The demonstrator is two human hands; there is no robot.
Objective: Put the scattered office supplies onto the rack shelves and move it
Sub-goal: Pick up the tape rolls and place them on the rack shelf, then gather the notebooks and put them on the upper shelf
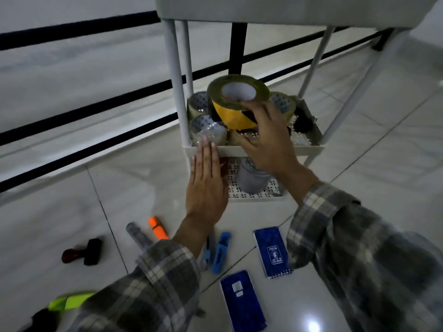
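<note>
A white three-tier rack [309, 149] stands on the tiled floor. Its middle shelf holds several clear tape rolls [208, 130]. On top of them leans a yellow-and-black tape roll [236, 101], and my right hand [268, 142] holds it with spread fingers against its front. My left hand [206, 183] lies flat, fingers straight, against the shelf's front left edge. A grey roll [251, 180] stands on the bottom shelf. On the floor near me lie two blue notepads [273, 251] [242, 300], blue cutters [219, 252], an orange highlighter [158, 227], a grey ruler [139, 236] and a stamp [82, 252].
A black railing [96, 111] runs behind the rack on the left. A neon-green object [69, 301] lies at the lower left by my sleeve. A dark item [303, 119] sits at the shelf's right end.
</note>
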